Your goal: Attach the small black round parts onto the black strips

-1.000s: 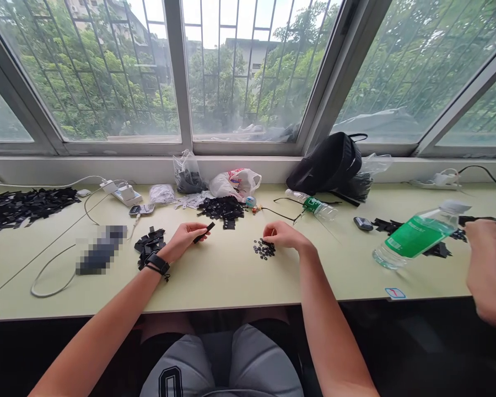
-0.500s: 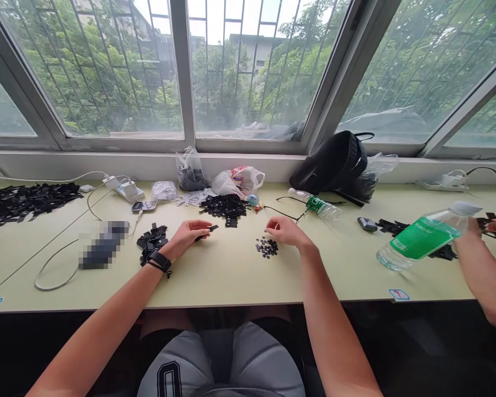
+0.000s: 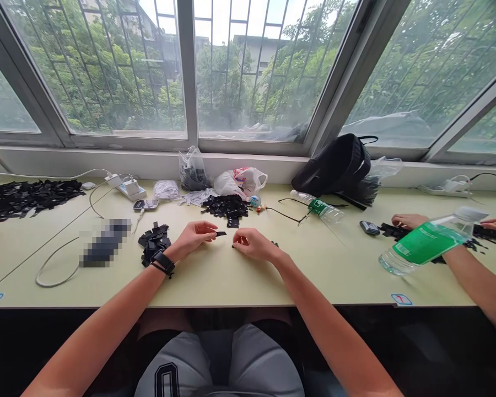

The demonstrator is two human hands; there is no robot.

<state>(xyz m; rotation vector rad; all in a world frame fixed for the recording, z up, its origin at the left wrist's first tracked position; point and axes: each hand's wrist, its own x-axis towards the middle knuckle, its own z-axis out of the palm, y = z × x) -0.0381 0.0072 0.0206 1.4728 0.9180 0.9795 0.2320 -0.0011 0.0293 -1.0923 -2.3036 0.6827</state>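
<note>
Centre of frame, L hand (image 3: 195, 238) pinches black strip (image 3: 220, 234), tip left exposed, prob. for access; R hand (image 3: 251, 243) fingertip-grips tiny black pc (image 3: 233, 246) nearby.

This looks like an assembly workshop: black strips (image 3: 28, 198) lie heaped on a long table (image 3: 223, 284), a co-worker's arm (image 3: 475, 280) over it and windows (image 3: 256, 82) behind.

From your left hand (image 3: 195, 237), a flat black strip (image 3: 220, 234) is sticking out toward three o'clock. At its four o'clock, your right hand (image 3: 250, 242) is pinching a tiny black piece (image 3: 233, 246); farther toward three, dark pieces (image 3: 275, 243) are lying, mostly hidden.
</note>
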